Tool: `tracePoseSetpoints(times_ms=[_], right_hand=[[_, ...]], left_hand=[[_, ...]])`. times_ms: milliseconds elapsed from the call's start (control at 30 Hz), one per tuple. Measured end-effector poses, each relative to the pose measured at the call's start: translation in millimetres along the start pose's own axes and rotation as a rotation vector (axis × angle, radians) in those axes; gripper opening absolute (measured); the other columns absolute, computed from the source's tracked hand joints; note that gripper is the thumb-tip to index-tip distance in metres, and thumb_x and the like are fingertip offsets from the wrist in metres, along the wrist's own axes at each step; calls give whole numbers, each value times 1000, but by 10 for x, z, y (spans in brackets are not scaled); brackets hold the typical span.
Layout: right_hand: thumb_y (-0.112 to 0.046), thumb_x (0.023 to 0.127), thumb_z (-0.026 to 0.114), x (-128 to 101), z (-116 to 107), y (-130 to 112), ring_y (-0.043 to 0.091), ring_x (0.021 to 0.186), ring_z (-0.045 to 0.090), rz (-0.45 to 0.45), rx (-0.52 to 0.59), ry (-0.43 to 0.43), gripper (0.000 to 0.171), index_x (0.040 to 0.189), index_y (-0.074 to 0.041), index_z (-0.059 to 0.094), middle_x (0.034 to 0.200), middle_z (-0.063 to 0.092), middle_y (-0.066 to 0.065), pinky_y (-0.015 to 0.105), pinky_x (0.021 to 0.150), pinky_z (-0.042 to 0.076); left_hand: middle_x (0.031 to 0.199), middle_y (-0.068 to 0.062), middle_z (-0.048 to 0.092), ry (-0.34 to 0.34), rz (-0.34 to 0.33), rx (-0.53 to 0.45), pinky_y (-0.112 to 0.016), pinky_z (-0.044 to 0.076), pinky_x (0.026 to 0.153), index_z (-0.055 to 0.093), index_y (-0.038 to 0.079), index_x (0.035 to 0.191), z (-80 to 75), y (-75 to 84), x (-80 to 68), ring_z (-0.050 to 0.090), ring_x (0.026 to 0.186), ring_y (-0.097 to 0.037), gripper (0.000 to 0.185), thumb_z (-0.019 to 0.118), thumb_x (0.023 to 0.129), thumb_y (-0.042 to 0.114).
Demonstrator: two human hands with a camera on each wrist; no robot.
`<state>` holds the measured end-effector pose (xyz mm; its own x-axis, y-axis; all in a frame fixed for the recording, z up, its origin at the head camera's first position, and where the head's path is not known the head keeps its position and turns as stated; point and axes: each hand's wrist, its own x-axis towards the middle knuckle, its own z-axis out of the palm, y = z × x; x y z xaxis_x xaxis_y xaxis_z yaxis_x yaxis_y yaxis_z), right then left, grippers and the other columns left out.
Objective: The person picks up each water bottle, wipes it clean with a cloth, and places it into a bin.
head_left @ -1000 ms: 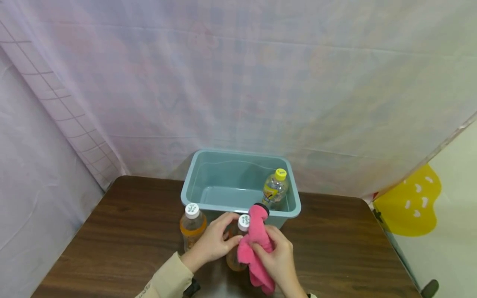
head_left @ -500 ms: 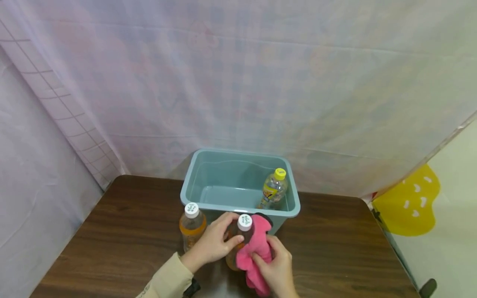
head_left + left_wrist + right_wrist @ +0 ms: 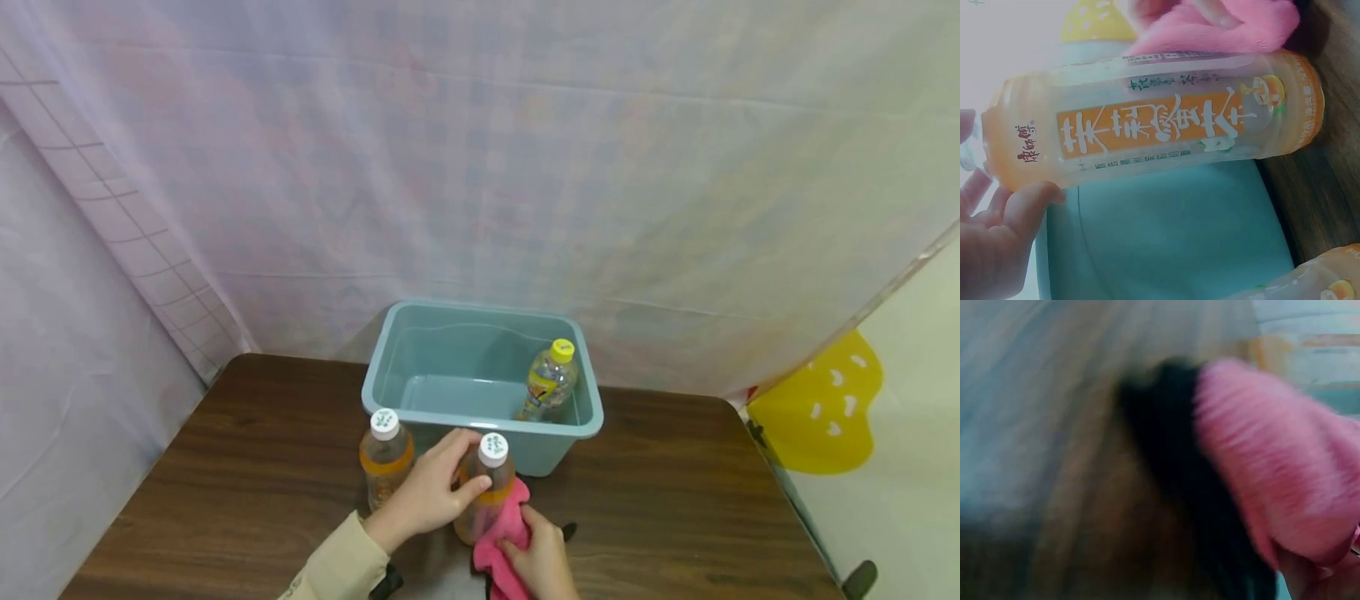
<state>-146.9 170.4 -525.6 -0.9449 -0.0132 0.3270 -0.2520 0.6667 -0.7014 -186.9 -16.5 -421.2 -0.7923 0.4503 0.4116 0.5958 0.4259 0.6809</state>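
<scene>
An orange tea bottle (image 3: 486, 492) with a white cap stands on the brown table (image 3: 675, 500) in front of a teal tub (image 3: 480, 379). My left hand (image 3: 431, 492) grips the bottle near its neck; the left wrist view shows its orange label (image 3: 1160, 134) close up. My right hand (image 3: 536, 560) holds a pink cloth (image 3: 501, 533) against the bottle's lower right side. The right wrist view is blurred and shows the pink cloth (image 3: 1272, 462) with a dark edge.
A second orange bottle (image 3: 386, 457) stands just left of the held one. A clear bottle with a yellow cap (image 3: 551, 379) leans inside the tub's right end. A pale curtain hangs behind the table; a yellow shape (image 3: 817, 412) lies off the right edge.
My right hand has slid the pink cloth down from the bottle's cap level to its lower side. The left hand has kept its grip on the bottle.
</scene>
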Motion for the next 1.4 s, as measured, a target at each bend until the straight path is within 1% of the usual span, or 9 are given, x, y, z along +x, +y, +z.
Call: tracePoseSetpoints(times_ms=[133, 233, 467, 567, 733, 900, 1033, 1200, 1400], right_hand=[[-2, 60, 76, 7, 0, 45, 4, 60, 51, 47, 22, -57, 29, 85, -6, 62, 68, 61, 1, 22, 52, 43], [-2, 61, 76, 18, -14, 59, 3, 59, 50, 50, 45, -83, 29, 87, -5, 62, 69, 61, 2, 22, 52, 43], [-4, 63, 77, 37, -60, 82, 2, 61, 51, 39, 59, -95, 31, 91, -4, 63, 71, 63, 3, 21, 52, 43], [-8, 65, 78, 40, -90, 90, 3, 63, 52, 37, 58, -90, 31, 92, -5, 64, 74, 64, 4, 22, 54, 44], [-10, 65, 79, 32, -189, 51, 2, 64, 53, 45, 84, -64, 31, 92, -6, 65, 75, 65, 4, 22, 56, 45], [-8, 62, 81, 32, -325, -45, 1, 65, 52, 28, 114, 21, 34, 93, -6, 66, 76, 65, 3, 23, 57, 46], [-4, 61, 81, 52, -449, -135, 0, 68, 54, 1, 169, 81, 38, 96, -6, 66, 80, 67, 4, 22, 59, 47], [5, 62, 78, 115, -636, -293, 2, 66, 54, -13, 277, 91, 39, 97, -4, 65, 80, 66, 1, 22, 57, 47], [6, 63, 76, 220, -848, -495, 3, 67, 55, -140, 283, 89, 38, 97, -5, 64, 81, 65, 0, 20, 56, 47]], left_hand=[[107, -1, 55, 2, -3, -7, -29, 46, 77, 52, 11, 113, 9, 7, -1, 53, 92, -13, 33, 62, 85, 25], [107, 1, 55, 20, -40, -18, -32, 47, 81, 51, 12, 112, 33, 32, -7, 54, 97, -12, 35, 65, 82, 22], [94, 10, 58, 214, -163, 25, -30, 47, 73, 56, 21, 97, 188, 133, 48, 58, 86, -10, 44, 73, 68, 49], [96, 9, 60, 233, -172, 19, -32, 48, 75, 58, 20, 101, 223, 141, 71, 58, 89, -10, 45, 75, 68, 46], [98, 4, 56, 180, -151, -4, -33, 47, 77, 62, 13, 105, 164, 147, 91, 55, 91, -12, 43, 77, 70, 34], [94, 3, 50, 46, -133, 56, -28, 44, 71, 64, 10, 107, 42, 170, 113, 50, 82, -13, 45, 72, 74, 40], [101, 1, 56, -36, -123, 72, -32, 46, 76, 57, 10, 114, -29, 152, 120, 55, 90, -16, 47, 69, 78, 39], [105, -5, 61, -75, -107, 11, -36, 47, 80, 50, 11, 105, -82, 123, 123, 58, 97, -20, 37, 69, 80, 30], [108, -5, 59, -101, -85, -13, -34, 46, 81, 55, 9, 108, -108, 95, 132, 56, 97, -20, 36, 70, 79, 24]])
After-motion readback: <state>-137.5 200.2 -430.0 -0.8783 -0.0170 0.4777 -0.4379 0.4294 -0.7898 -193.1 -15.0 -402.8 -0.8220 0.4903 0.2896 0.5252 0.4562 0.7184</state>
